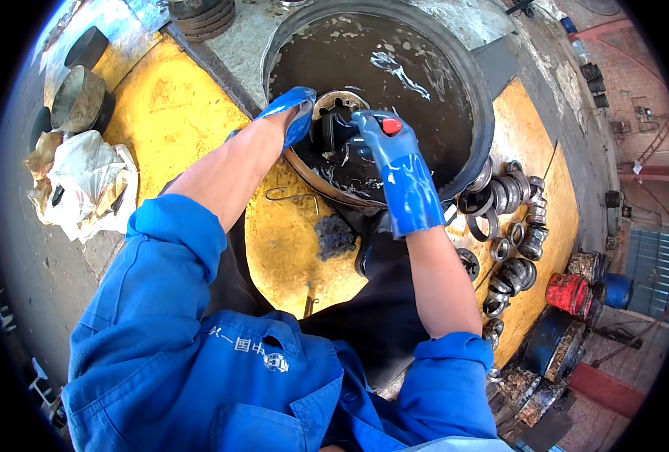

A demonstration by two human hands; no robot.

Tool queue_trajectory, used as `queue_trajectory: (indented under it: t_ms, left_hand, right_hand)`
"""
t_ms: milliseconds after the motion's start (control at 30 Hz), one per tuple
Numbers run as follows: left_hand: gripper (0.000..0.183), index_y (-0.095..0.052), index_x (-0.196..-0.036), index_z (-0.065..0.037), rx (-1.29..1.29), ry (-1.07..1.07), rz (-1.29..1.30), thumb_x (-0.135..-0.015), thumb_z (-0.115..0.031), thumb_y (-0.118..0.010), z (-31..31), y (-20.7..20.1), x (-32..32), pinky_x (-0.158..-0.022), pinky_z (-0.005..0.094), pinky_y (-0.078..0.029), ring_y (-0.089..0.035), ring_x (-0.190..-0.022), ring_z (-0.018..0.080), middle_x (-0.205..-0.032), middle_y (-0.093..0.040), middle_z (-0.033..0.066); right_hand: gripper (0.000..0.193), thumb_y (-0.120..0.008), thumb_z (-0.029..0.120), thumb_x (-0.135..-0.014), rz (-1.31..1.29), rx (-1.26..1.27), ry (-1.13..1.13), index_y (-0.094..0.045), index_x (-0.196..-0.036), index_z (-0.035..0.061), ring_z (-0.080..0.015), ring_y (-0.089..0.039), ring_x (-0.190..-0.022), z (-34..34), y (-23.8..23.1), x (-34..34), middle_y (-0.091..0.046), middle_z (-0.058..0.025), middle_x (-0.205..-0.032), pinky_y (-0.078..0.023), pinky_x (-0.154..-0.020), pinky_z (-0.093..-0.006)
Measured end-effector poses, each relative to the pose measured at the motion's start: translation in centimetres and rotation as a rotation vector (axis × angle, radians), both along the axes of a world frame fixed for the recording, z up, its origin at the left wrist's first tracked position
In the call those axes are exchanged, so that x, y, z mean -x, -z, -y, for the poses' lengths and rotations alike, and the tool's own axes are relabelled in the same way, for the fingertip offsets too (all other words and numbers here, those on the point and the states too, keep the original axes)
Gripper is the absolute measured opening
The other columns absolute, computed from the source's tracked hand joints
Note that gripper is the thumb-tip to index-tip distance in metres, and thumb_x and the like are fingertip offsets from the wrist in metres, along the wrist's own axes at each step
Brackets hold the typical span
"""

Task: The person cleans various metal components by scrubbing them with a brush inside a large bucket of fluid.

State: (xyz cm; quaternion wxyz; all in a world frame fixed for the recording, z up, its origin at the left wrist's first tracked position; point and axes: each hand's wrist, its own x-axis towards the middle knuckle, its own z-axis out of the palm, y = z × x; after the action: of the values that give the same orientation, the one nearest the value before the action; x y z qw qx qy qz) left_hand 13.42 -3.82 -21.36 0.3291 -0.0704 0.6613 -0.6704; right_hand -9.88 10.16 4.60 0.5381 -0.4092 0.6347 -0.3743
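Note:
Over a round metal basin [485,105] of dark liquid, my left hand [298,114], in a blue rubber glove, grips a notched metal ring [352,98] by its left side. The ring is tilted, with its opening partly in view; most of my left fingers are hidden. My right hand [395,147], gloved in blue, is closed around a tool with a red handle end [391,126]. The tool's working end is at the ring's opening, too hidden to tell its kind. Pale foam [398,74] floats on the liquid behind my right hand.
Several metal rings [511,192] lie right of the basin on a yellow board [553,218]. Nearer me are a bent wire hook [291,197] and a dark fibrous clump [334,237]. Leftward lie a white plastic bag [86,177] and a bowl-shaped metal part [78,102]. Drums [568,294] stand far right.

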Motion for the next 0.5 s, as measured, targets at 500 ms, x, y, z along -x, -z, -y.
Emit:
queue_trajectory:
  t_ms: [500]
  left_hand:
    - [0.042,-0.060,-0.139,-0.016,-0.185,-0.159,-0.256,-0.109,-0.032,-0.036,-2.0,-4.6,0.8,-0.108,0.0325,-0.039,-0.052,-0.132,0.0157,-0.144,-0.058,0.0024]
  right_hand:
    - [0.021,-0.076,0.022,-0.090,-0.476,0.237,0.090,-0.077,-0.104,0.0071,-0.0144,-0.071,-0.084,5.1,3.4,6.9,-0.076,-0.0051,-0.092,-0.056,-0.081,-0.0303]
